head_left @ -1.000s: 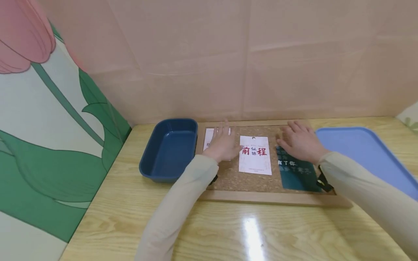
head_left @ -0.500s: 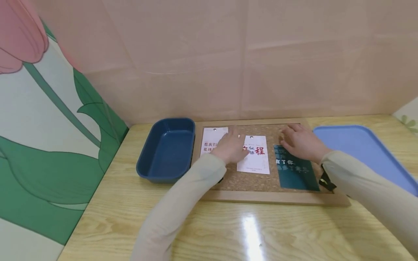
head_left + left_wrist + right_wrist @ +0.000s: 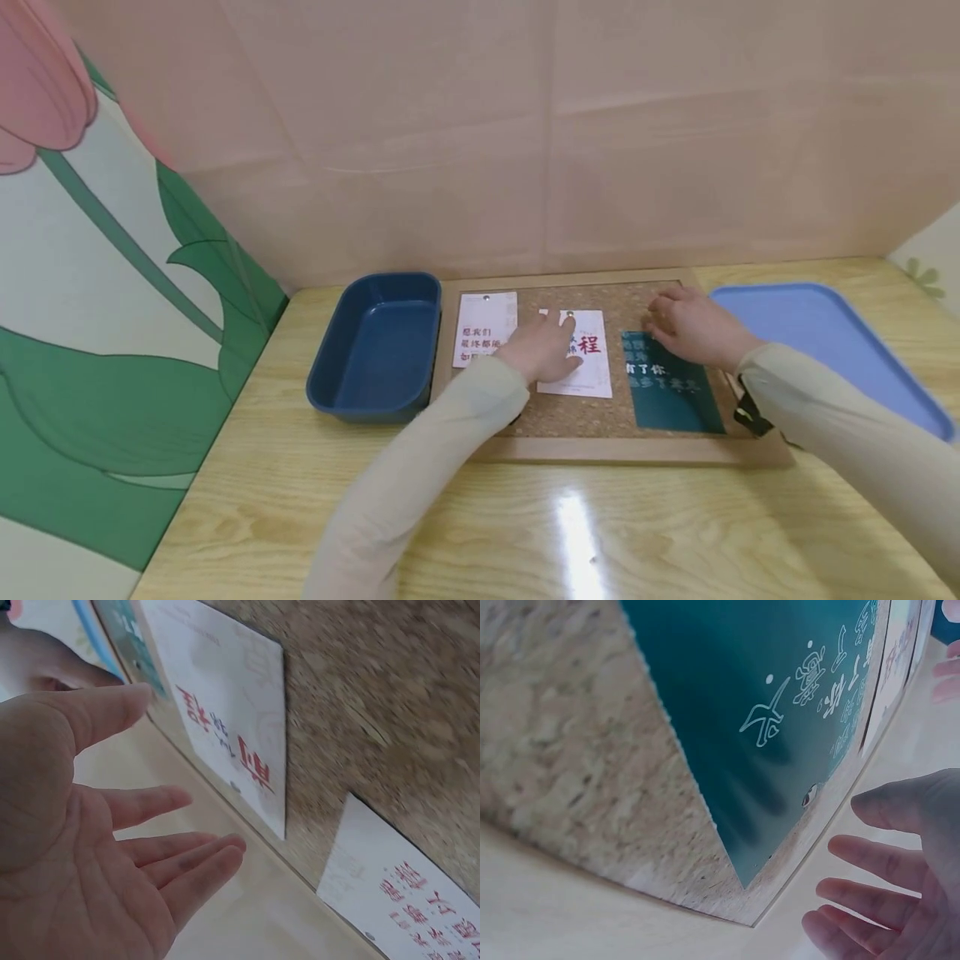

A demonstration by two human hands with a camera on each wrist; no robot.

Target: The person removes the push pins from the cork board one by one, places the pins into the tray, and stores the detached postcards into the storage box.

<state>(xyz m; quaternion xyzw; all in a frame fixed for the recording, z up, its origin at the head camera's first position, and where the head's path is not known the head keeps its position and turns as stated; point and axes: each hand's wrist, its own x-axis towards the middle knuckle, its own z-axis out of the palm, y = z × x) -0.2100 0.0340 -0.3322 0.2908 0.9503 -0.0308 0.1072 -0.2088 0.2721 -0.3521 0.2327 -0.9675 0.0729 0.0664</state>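
Observation:
Over the middle white card (image 3: pixel 588 371) with red characters hovers my left hand (image 3: pixel 542 343), its fingers loosely spread and holding nothing. In the left wrist view the left palm (image 3: pixel 82 877) shows bare beside that card. My right hand (image 3: pixel 693 327) is above the upper end of a teal card (image 3: pixel 675 400) with pale writing. Its fingers (image 3: pixel 874 859) in the right wrist view are parted, with nothing between them. A second white card (image 3: pixel 480 321) lies at the left. The cards are on a cork board (image 3: pixel 573 425); round silver pins (image 3: pixel 810 795) show at their upper edges.
A dark blue deep tray (image 3: pixel 378 354) stands against the left side of the board. To the right lies a light blue flat tray (image 3: pixel 817 342). The wood-grain table (image 3: pixel 480 533) extends in front, and a pinkish cloth (image 3: pixel 480 150) hangs behind.
My left hand has moved rightward from the left white card to the middle one, uncovering the left card. The right hand has stayed near the teal card's top. The view has shifted slightly.

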